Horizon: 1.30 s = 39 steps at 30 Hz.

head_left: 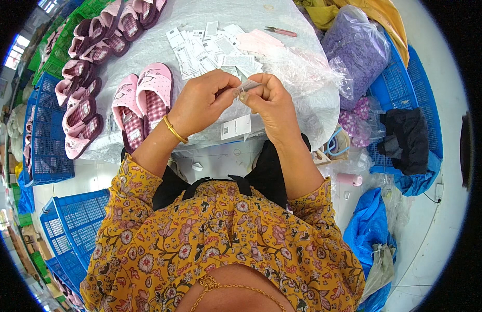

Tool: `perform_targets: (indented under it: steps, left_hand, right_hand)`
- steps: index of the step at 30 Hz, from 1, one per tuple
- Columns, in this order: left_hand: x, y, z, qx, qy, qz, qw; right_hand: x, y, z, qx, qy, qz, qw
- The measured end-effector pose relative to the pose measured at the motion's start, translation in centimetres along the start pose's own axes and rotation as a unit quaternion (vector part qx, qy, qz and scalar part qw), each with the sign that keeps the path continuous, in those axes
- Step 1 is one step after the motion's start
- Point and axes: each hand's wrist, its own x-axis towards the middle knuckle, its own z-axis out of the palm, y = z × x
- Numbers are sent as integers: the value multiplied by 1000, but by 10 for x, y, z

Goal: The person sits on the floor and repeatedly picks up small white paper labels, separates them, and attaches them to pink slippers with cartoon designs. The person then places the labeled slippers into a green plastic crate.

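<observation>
My left hand (209,93) and my right hand (270,104) meet over the front of the table, fingertips pinched together. Between them is a small pale tag (250,85), partly hidden by the fingers. Just below the hands hangs a white printed tag (236,127) with a square code; how it is attached cannot be made out. To the left of my left hand lies a pair of pink slippers (142,101) with checked lining. Beyond the hands, many white printed tags (204,52) are spread in a loose pile.
More pink slippers (81,112) line the table's left side. Pink slips (262,41), clear plastic film (303,67) and small thread snips (281,31) lie at the far right. Blue crates (48,130) stand left; a bag of purple material (355,47) sits right.
</observation>
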Motion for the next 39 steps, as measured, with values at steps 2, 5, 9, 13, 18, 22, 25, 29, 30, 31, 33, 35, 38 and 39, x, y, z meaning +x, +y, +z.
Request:
perform_targets:
  steps: [2,5,9,13,18,22,25,29,30,31,33,35,38,39]
  left_hand:
    - [0,0,-2,-96,-38,-77,992]
    - [-1,-3,-10,-215,-126,-190,950]
    - [-13,-12,-9,-244,-222,-177,927]
    - [-26,-26,2,-217,-173,-151,949]
    - [-35,-14,6,-96,-150,-92,980]
    - [-33,-13,15,-114,-155,-100,976]
    - [-22,-29,23,-94,-69,-120,986]
    - [5,-72,34,248,63,5,967]
    - [9,-76,35,269,44,4,962]
    - [12,-79,36,289,24,3,957]
    - [14,-80,38,313,-7,6,950]
    - [17,-76,38,319,-27,11,947]
    - [13,-78,38,338,-22,35,940]
    - [13,-79,39,340,-10,44,939]
  right_hand:
    - [-2,2,-2,5,-16,10,1000]
    - [-9,5,-7,4,-52,39,998]
    - [-26,19,-13,41,-98,96,990]
    - [-47,13,-15,-109,-68,79,988]
    - [-56,15,-20,-218,-11,-13,976]
    - [-50,39,-18,-118,-54,9,991]
    - [-47,45,-20,-137,-42,15,990]
    - [-48,46,-17,-171,-40,21,984]
    - [-48,45,-18,-171,-44,26,984]
    - [-47,46,-19,-159,-44,27,986]
    - [-47,51,-23,-134,-41,28,990]
    - [-47,55,-27,-136,-34,20,990]
    - [-47,55,-27,-129,-33,27,991]
    - [-47,55,-26,-126,-32,33,991]
